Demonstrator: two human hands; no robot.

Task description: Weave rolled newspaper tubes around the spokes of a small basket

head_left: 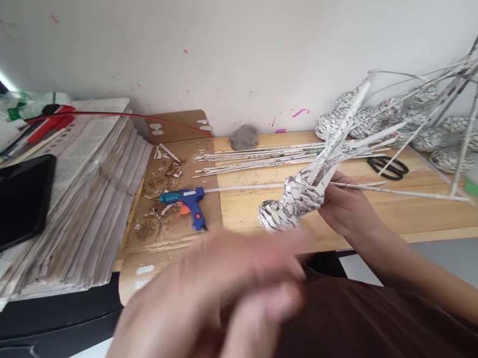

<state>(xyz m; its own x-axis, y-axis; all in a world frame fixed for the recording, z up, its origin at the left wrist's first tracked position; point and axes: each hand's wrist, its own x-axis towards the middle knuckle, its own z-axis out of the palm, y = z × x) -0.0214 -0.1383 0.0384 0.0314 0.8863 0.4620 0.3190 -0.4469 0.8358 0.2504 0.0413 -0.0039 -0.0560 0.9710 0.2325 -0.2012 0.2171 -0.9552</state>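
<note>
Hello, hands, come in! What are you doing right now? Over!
Right hand gripping the woven paper piece, sticks fanning out. Left hand empty, raised close to camera, blurred. Glue gun and scissors lie on the table.

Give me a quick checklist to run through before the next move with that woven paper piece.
1. Right hand grips the woven paper piece: ok.
2. Left hand free: ok, blurred, holding nothing visible.
3. Glue gun within reach on the cardboard: ok.
4. Spare paper sticks on the table: ok.
5. Scissors nearby: ok.
6. Glue gun hot: cannot tell.
</note>
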